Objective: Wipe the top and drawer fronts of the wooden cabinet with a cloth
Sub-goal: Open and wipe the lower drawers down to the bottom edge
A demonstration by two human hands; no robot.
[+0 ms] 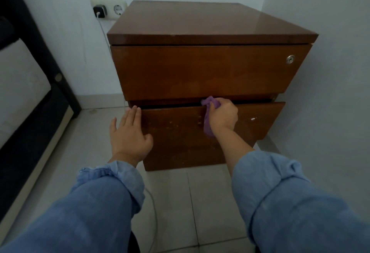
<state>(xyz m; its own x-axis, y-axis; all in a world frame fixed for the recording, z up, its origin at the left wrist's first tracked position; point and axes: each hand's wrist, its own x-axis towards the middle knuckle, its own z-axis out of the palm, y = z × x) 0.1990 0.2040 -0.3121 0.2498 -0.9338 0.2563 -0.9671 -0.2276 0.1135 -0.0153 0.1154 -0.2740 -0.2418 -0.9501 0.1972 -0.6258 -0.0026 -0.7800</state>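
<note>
1. The purple cloth (208, 116) is bunched in the right hand (222, 115), fingers curled round it, at the lower drawer front's (258, 120) top edge, frame centre — likely wiping there.
2. The left hand (129, 132) is laid flat, fingers straight and together, on the drawer's left corner — apparently to steady it.

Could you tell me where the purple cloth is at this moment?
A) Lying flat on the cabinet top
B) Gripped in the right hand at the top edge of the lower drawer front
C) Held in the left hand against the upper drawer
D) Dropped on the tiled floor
B: the right hand grips the purple cloth at the top edge of the lower drawer front, while the left hand rests open on the drawer's left side.
</note>
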